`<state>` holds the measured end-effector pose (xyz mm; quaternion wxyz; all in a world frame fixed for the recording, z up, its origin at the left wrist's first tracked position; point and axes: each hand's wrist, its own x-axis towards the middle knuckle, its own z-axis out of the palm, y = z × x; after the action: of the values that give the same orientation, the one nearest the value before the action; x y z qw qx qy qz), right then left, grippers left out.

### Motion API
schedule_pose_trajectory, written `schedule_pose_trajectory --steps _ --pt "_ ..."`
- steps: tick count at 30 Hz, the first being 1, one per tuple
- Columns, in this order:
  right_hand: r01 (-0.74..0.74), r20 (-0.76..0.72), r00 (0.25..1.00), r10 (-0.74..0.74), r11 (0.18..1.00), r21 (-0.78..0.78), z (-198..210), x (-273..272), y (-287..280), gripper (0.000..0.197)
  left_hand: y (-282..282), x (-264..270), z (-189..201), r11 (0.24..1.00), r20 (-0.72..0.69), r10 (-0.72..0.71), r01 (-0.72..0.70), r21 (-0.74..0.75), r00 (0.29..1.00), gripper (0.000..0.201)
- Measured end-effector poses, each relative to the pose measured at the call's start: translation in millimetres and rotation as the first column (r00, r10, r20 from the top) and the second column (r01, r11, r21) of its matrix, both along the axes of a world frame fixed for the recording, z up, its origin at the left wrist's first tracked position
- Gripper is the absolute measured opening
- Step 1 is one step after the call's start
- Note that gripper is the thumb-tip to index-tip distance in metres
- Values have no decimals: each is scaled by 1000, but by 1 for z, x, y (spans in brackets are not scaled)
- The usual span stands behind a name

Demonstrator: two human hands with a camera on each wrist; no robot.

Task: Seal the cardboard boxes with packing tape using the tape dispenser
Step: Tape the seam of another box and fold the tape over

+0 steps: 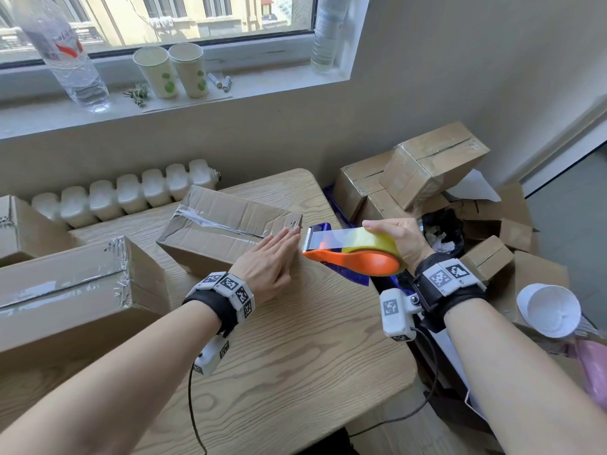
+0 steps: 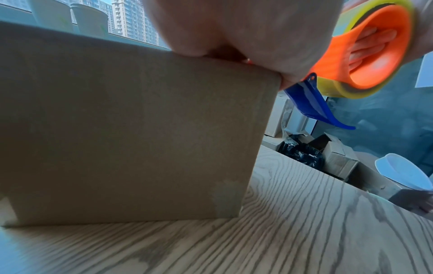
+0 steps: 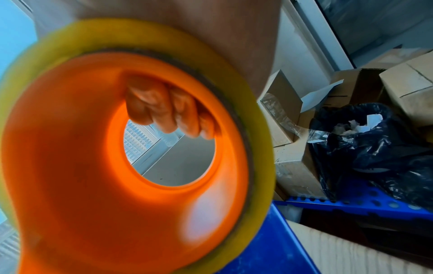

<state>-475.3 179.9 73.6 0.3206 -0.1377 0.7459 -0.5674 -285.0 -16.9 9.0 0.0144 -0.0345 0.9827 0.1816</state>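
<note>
A brown cardboard box (image 1: 216,224) lies on the wooden table (image 1: 295,349), with clear tape along its top seam. My left hand (image 1: 272,254) lies flat with straight fingers on the box's near right end; its palm (image 2: 234,27) presses the top edge above the box's side (image 2: 140,129). My right hand (image 1: 397,238) grips the orange tape dispenser (image 1: 358,261) with its yellowish roll just right of the box, and a clear strip of tape runs to the toothed blade. Its fingers (image 3: 168,111) curl inside the orange core (image 3: 117,185). The blue flap (image 2: 314,105) hangs below the dispenser (image 2: 370,46).
A taped box (image 1: 65,290) sits at the table's left, with another (image 1: 19,228) behind it. Right of the table, several boxes (image 1: 430,165) are piled round a black rubbish bag (image 1: 443,231). A white paper cone (image 1: 548,310) is near my right forearm. Cups and bottles stand on the windowsill.
</note>
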Motion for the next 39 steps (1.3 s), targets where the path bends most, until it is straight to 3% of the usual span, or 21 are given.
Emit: schedule_pose_trajectory --steps 13,16,20,24,26,28,30,36,39 --pt "-13 -2 1000 13 997 -82 12 5 -10 12 4 2 9 993 -66 91 -86 77 994 66" --pt "131 -15 991 -136 975 -180 23 -5 -13 35 4 0 6 999 -43 32 -32 -7 999 65" --pt "76 -30 996 -83 979 -188 51 -15 -19 38 4 -2 7 999 -16 4 -5 -52 1000 54" --pt "89 -47 994 -95 989 -122 45 -10 -20 64 7 0 8 994 -4 1 -1 -106 1000 44" --pt "93 -30 995 -96 991 -96 41 -7 -20 67 9 1 8 992 -21 -14 11 -125 1000 37" --pt "90 -12 996 -91 992 -84 39 -6 -18 68 9 6 7 989 -24 -68 64 -135 997 46" --pt "82 -4 997 -83 993 -90 40 -5 -17 68 6 13 7 985 34 -96 100 -138 995 68" --pt "53 -12 998 -54 995 -83 45 0 -21 50 -2 41 18 982 187 112 -79 -174 976 80" --pt "10 -23 1000 -11 998 -68 48 6 -29 45 -11 58 25 987 222 118 -90 -135 968 91"
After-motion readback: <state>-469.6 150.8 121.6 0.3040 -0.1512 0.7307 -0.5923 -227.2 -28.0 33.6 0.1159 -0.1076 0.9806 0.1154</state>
